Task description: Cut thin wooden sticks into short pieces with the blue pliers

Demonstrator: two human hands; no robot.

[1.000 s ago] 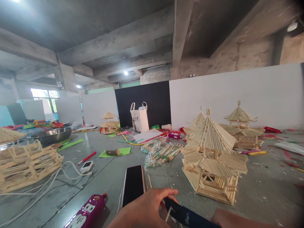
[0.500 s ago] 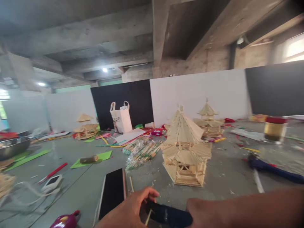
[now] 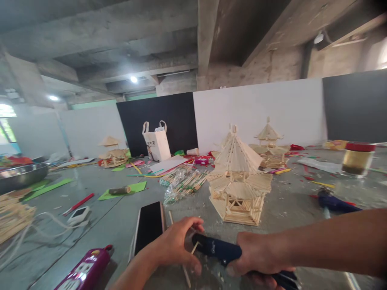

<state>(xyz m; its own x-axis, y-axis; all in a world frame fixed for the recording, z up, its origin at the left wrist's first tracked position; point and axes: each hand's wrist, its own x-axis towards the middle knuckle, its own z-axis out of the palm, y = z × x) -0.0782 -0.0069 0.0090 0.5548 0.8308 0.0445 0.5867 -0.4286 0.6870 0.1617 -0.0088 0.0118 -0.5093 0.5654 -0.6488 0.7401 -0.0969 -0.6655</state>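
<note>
My right hand (image 3: 260, 253) grips a dark blue glue gun (image 3: 216, 249) low in the view, its nozzle pointing left. My left hand (image 3: 178, 243) pinches a thin wooden stick (image 3: 195, 247) right at the nozzle tip. Just beyond the hands stands a pagoda model built of wooden sticks (image 3: 238, 181) on the grey table (image 3: 121, 217). A black phone (image 3: 149, 227) lies face up to the left of my left hand.
A purple power strip (image 3: 86, 270) lies at the bottom left, with white cables and a small white device (image 3: 78, 215). Bagged sticks (image 3: 181, 185), green paper, a second blue glue gun (image 3: 334, 201), a red-lidded jar (image 3: 358, 158), a paper bag (image 3: 156, 143) and more stick models (image 3: 269, 145) crowd the table.
The view has swung right, then settled. My right hand and forearm came into view gripping the glue gun. My left hand brought the stick up to the nozzle.
</note>
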